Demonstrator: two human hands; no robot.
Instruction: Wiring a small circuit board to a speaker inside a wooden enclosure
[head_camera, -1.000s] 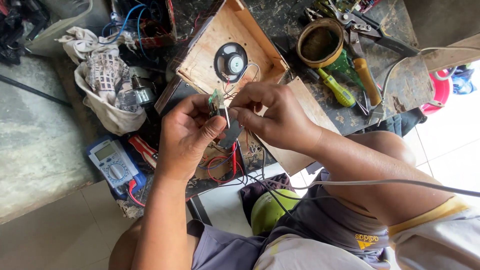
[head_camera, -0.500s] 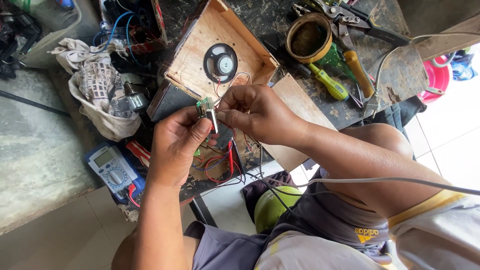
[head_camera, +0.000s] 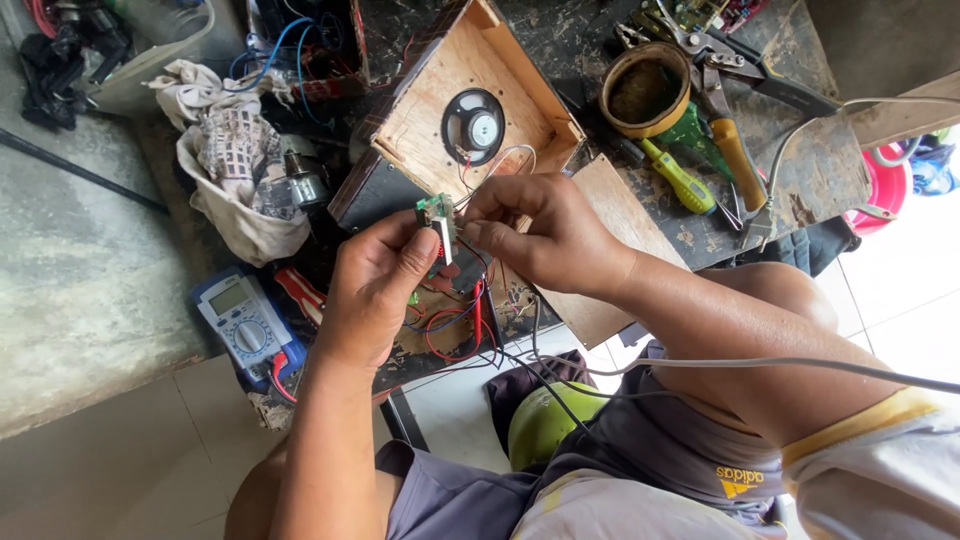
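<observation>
We hold a small green circuit board (head_camera: 436, 210) up in the air with both hands, just over the desk (head_camera: 800, 170). Our left hand (head_camera: 375, 290) pinches the board from below, with the thumb pressed on its near side. Our right hand (head_camera: 545, 240) pinches it from the other side with the fingertips. Both hands are closed tight on the board, and they nearly touch each other.

The board stands on its edge. Its long side runs up and away from us, toward the wooden box (head_camera: 470, 110) that lies just past our hands. Our fingers cover most of the board, so we only see its top corner and a bit of one edge. We cannot make out the tiny parts on it.

Thin red and white wires (head_camera: 470, 320) hang down from the board, under our hands. Where they join the board is hidden by our fingers. A round black speaker (head_camera: 474, 126) sits in the wooden box.

To the left of our left hand lies a blue meter (head_camera: 240, 322), partly cut off by our arm. Further left and up is a heap of cloth rags (head_camera: 235, 160). To the right of our right hand lie a green screwdriver (head_camera: 680, 180) and a round brown tin (head_camera: 645, 90). A grey cable (head_camera: 740, 365) runs across our right arm.
</observation>
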